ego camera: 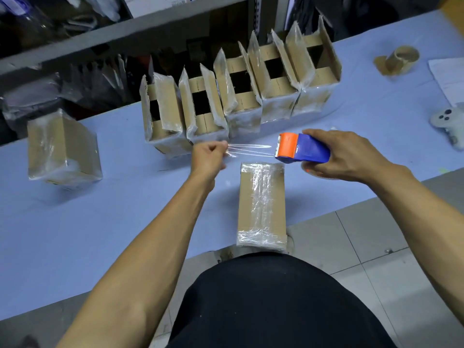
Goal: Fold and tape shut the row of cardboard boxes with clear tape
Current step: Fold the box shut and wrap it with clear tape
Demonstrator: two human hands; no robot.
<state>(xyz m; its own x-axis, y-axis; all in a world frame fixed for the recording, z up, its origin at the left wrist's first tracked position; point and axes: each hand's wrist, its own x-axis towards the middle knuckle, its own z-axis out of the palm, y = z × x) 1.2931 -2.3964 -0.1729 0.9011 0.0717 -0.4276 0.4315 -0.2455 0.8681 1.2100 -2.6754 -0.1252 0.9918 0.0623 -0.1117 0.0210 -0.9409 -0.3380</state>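
Observation:
My right hand (344, 156) grips a blue and orange tape dispenser (301, 148) above the pale blue table (125, 209). My left hand (208, 156) pinches the free end of a strip of clear tape (248, 149) stretched out from the dispenser. Right below the strip a closed cardboard box (261, 204) lies flat at the table's front edge, taped along its top. Behind the hands stands a row of several cardboard boxes (236, 94) with their flaps up and open.
A taped-up box (62, 149) sits alone at the left. Empty tape cores (399, 59), a sheet of paper (449, 76) and a white game controller (449, 121) lie at the far right. Shelving with bagged goods runs behind the table.

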